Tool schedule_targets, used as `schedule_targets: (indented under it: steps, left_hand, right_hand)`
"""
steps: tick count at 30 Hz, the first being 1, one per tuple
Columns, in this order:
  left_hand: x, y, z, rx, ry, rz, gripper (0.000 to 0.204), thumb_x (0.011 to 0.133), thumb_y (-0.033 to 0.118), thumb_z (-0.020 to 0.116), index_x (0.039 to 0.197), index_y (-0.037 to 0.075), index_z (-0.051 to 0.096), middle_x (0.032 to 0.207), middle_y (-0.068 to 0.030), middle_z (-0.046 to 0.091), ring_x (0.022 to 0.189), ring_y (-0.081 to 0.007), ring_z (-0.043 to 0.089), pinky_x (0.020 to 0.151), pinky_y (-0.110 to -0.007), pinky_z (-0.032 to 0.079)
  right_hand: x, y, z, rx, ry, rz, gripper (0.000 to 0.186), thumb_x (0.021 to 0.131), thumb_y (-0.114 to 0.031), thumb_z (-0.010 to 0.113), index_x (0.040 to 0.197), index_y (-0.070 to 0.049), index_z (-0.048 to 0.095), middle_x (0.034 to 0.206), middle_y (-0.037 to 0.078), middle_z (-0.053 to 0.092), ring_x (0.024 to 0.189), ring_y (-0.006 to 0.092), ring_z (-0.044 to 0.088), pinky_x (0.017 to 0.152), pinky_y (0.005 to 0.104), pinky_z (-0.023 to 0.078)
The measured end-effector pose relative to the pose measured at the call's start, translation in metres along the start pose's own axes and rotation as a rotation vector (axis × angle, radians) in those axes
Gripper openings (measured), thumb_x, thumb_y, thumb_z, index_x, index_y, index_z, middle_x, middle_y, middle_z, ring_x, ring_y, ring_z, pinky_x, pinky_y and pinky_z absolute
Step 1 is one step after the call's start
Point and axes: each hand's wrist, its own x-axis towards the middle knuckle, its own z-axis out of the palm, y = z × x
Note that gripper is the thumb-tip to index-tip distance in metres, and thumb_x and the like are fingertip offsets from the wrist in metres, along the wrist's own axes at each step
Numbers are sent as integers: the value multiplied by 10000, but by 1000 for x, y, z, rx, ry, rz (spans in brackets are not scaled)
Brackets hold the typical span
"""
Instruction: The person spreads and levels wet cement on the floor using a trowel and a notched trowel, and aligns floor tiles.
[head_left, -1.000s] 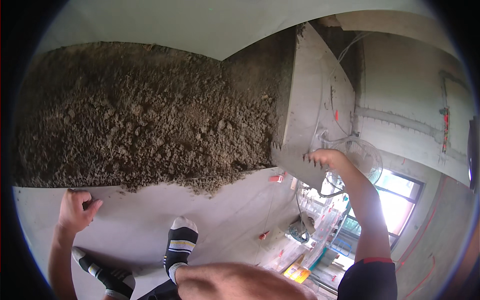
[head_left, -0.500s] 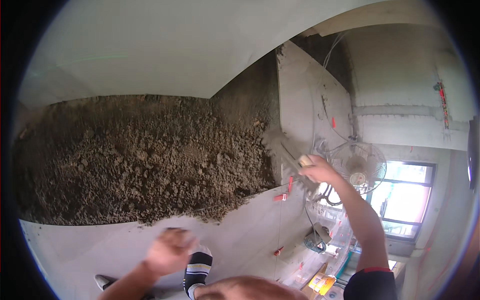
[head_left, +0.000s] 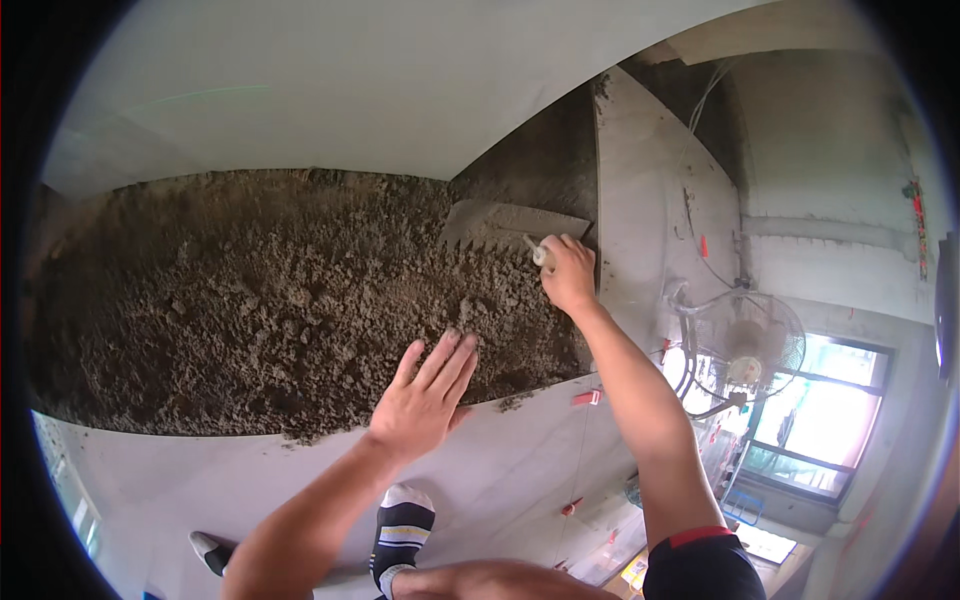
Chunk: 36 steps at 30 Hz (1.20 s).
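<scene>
Over crumbly mix (head_left: 270, 300), the left hand (head_left: 417, 403) spreads flat, palm hidden; the right hand (head_left: 570, 276) grips a trowel (head_left: 508, 222).

The right hand (head_left: 571, 274) partly hides the trowel handle (head_left: 541, 257), and the lower edge crops the sleeve (head_left: 705, 568).

Worn are a short dark sleeve (head_left: 705, 572) edged in red and a black sock (head_left: 403, 533), white-toed and pale-striped.
</scene>
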Motion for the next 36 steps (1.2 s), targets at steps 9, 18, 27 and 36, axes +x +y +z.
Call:
schedule_targets:
  steps: [9, 18, 27, 36]
  left_hand:
    - [-97, -24, -41, -247, -86, -58, 778, 852, 469, 694, 1443, 33, 437, 1558, -197, 336, 1490, -381, 242, 1181, -627, 153]
    - [-194, -139, -152, 50, -189, -106, 822, 788, 432, 727, 1453, 67, 410, 1529, -234, 366, 1440, -453, 309, 1169, -627, 219]
    - [-380, -162, -201, 190, -195, -598, 685, 842, 198, 696, 1453, 68, 416, 1547, -209, 359, 1438, -422, 331, 1164, -574, 279]
    - [-496, -121, -156, 93, -32, -1110, 540, 879, 124, 671, 1374, -1, 497, 1521, -226, 394, 1416, -386, 376, 1153, -471, 336]
  right_hand:
    - [-20, 3, 3, 59, -204, -33, 257, 755, -39, 659, 998, -99, 602, 994, 111, 648, 1046, 340, 609, 889, 470, 438]
    - [-71, -4, 2, 96, -462, 7, 228, 770, -24, 611, 993, -74, 618, 989, 177, 691, 1021, 413, 623, 875, 498, 480]
    - [-65, -24, -4, 41, -769, -166, 259, 741, -36, 609, 991, -87, 650, 978, 185, 699, 1002, 402, 649, 868, 490, 509]
    - [-61, -62, 2, 117, -862, -204, 204, 766, -91, 621, 955, -17, 619, 953, 243, 675, 957, 431, 646, 788, 474, 501]
